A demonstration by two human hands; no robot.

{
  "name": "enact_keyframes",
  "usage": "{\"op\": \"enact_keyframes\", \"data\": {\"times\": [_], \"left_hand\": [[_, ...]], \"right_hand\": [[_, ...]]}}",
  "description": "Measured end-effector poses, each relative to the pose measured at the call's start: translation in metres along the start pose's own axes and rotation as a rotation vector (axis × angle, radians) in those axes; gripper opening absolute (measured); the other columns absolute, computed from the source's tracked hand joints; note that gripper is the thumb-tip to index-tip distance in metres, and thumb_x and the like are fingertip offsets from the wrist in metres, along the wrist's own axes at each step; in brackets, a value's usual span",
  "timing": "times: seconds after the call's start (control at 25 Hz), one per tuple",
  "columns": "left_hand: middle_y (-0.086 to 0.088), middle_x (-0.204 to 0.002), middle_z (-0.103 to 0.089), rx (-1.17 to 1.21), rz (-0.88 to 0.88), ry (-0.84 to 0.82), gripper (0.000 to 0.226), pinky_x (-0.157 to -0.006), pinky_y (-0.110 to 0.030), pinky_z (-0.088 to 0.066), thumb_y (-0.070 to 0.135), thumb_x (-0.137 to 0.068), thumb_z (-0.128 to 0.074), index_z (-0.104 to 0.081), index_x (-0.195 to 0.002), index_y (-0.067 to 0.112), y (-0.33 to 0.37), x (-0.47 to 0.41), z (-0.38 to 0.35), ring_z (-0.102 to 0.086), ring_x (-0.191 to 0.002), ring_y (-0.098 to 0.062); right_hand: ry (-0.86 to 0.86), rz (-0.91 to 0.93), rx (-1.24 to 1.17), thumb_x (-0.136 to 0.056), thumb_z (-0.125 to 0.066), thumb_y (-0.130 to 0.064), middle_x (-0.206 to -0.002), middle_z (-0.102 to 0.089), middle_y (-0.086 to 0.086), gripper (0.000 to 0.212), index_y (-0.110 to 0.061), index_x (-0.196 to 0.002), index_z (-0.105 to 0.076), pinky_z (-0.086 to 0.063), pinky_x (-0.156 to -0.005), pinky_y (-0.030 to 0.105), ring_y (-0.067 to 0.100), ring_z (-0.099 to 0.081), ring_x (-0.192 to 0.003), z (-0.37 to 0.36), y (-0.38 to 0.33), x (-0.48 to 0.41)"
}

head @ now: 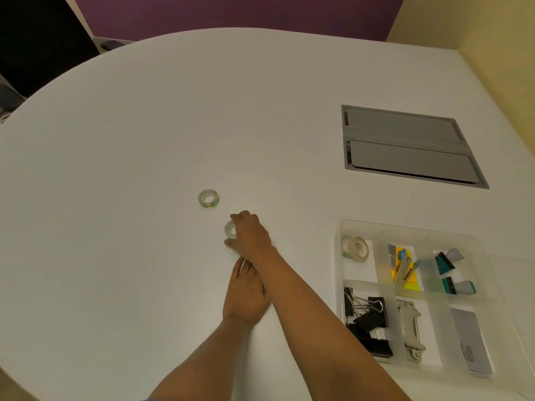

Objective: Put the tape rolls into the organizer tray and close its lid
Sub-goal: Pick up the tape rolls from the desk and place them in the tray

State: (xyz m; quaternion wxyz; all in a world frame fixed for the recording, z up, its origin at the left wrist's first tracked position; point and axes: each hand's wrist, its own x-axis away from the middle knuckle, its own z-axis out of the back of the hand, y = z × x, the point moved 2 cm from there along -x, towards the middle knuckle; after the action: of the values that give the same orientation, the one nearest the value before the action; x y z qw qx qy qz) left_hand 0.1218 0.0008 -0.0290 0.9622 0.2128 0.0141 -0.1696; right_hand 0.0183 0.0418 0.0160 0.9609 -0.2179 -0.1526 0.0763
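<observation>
On the white table, my right hand (249, 231) reaches across my left arm, its fingers closed around a clear tape roll (229, 229) that still lies on the tabletop. A second clear tape roll (208, 198) lies flat a little further away to the left, untouched. My left hand (246, 293) rests flat on the table below the right wrist, holding nothing. At the right stands the clear organizer tray (338, 227), uncovered, with two tape rolls (354, 248) in its far-left compartment.
Other tray compartments hold black binder clips (366, 316), a staple remover (412, 328), sticky notes and pens (404, 266), teal clips (451, 270) and a grey card (470, 340). A grey recessed cable hatch (408, 146) sits in the table beyond the tray. A wall stands at right.
</observation>
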Motion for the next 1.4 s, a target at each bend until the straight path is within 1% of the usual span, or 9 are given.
{"op": "enact_keyframes", "data": {"times": [0.16,0.2,0.28,0.4,0.68,0.8,1.0,1.24,1.4], "left_hand": [[-0.01,-0.115,-0.07,0.15,0.007,0.13,0.049,-0.085,-0.034,-0.055,0.025,-0.079,-0.035,-0.049,-0.123,0.009,0.005,0.0,0.011,-0.063,-0.111,-0.017],[-0.007,-0.127,-0.062,0.206,0.049,0.135,0.053,-0.094,-0.032,-0.051,0.027,-0.082,-0.032,-0.045,-0.13,0.011,0.004,0.0,0.012,-0.053,-0.121,-0.009],[0.008,-0.147,-0.03,0.219,0.107,0.021,0.059,-0.115,-0.027,-0.018,0.043,-0.091,-0.023,-0.023,-0.148,0.025,0.0,0.0,0.004,-0.015,-0.135,0.008],[0.007,-0.157,-0.025,0.016,0.055,-0.054,0.055,-0.119,-0.026,0.004,0.043,-0.097,-0.024,-0.019,-0.15,0.027,-0.008,0.001,-0.011,-0.012,-0.146,-0.005],[0.011,-0.159,0.0,-0.054,0.069,-0.072,0.056,-0.12,-0.027,0.007,0.039,-0.1,-0.023,-0.009,-0.152,0.026,-0.008,-0.001,-0.012,0.01,-0.145,-0.002],[0.013,-0.158,0.003,-0.051,0.073,-0.088,0.056,-0.12,-0.027,0.008,0.039,-0.099,-0.022,-0.008,-0.152,0.026,-0.01,-0.002,-0.013,0.011,-0.144,-0.001],[0.01,-0.16,-0.002,-0.048,0.075,-0.092,0.056,-0.121,-0.029,0.005,0.038,-0.099,-0.022,-0.009,-0.152,0.025,-0.009,-0.001,-0.014,0.007,-0.146,-0.003],[0.008,-0.161,-0.004,-0.047,0.073,-0.095,0.055,-0.122,-0.03,0.003,0.037,-0.1,-0.023,-0.009,-0.152,0.024,-0.01,-0.001,-0.014,0.003,-0.148,-0.006],[0.008,-0.161,-0.004,-0.044,0.071,-0.094,0.055,-0.122,-0.03,0.003,0.037,-0.1,-0.023,-0.01,-0.152,0.024,-0.01,-0.002,-0.014,0.003,-0.148,-0.006]], "right_hand": [[0.024,0.061,0.066,-0.093,-0.059,-0.021,-0.14,-0.044,0.011,0.05,-0.01,-0.139,-0.042,-0.046,-0.099,0.037,0.027,-0.042,-0.127,-0.005,-0.003,-0.006],[0.045,0.064,0.071,-0.093,-0.058,-0.019,-0.138,-0.045,0.012,0.047,-0.009,-0.138,-0.043,-0.047,-0.098,0.036,0.026,-0.044,-0.125,-0.005,-0.003,-0.006],[0.086,0.053,0.028,-0.093,-0.058,-0.017,-0.137,-0.046,0.011,0.046,-0.009,-0.137,-0.045,-0.048,-0.096,0.035,0.025,-0.045,-0.124,-0.001,-0.001,-0.004],[0.167,0.014,-0.107,-0.092,-0.06,-0.014,-0.139,-0.046,0.009,0.048,-0.01,-0.137,-0.046,-0.047,-0.1,0.035,0.025,-0.043,-0.127,0.017,0.007,0.004],[0.384,-0.163,-0.31,-0.085,-0.068,-0.012,-0.133,-0.051,0.01,0.045,-0.012,-0.129,-0.056,-0.041,-0.095,0.026,0.025,-0.047,-0.124,0.067,0.06,0.055],[0.436,-0.261,-0.327,-0.083,-0.071,-0.011,-0.13,-0.052,0.01,0.044,-0.013,-0.125,-0.057,-0.034,-0.09,0.019,0.026,-0.049,-0.121,0.078,0.093,0.086],[0.539,-0.403,-0.352,-0.083,-0.071,-0.007,-0.131,-0.05,0.014,0.047,-0.01,-0.126,-0.056,-0.038,-0.092,0.024,0.029,-0.05,-0.12,0.084,0.13,0.125],[0.518,-0.494,-0.321,-0.083,-0.071,-0.008,-0.129,-0.05,0.017,0.045,-0.007,-0.126,-0.056,-0.036,-0.087,0.022,0.029,-0.051,-0.118,0.077,0.15,0.145],[0.346,-0.493,-0.219,-0.081,-0.072,-0.005,-0.13,-0.046,0.017,0.044,-0.007,-0.122,-0.056,-0.044,-0.092,0.032,0.031,-0.048,-0.119,0.071,0.155,0.149]]}}
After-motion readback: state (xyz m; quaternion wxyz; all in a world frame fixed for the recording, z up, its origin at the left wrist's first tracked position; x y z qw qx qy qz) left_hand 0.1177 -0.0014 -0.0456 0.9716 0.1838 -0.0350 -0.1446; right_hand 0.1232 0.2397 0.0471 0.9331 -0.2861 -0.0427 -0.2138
